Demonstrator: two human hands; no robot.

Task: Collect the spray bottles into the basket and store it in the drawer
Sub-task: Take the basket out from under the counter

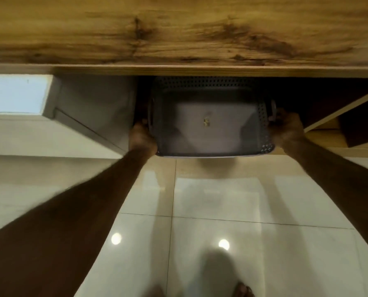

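Head view: person is gripping the empty-looking grey basket (pixel 211 123) level, left hand (pixel 142 137) and right hand (pixel 287 127) fingers curled round opposite side rims, half under the wooden countertop (pixel 178 33), no spray bottles visible.

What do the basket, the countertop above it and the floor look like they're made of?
The basket looks like grey moulded plastic: its walls are punched with regular small holes and its base is smooth. The countertop looks like wood or a wood-look laminate, with brown grain and dark knots, matte; which one is unclear. The floor looks like glossy pale tile: grout lines and mirrored ceiling lights.
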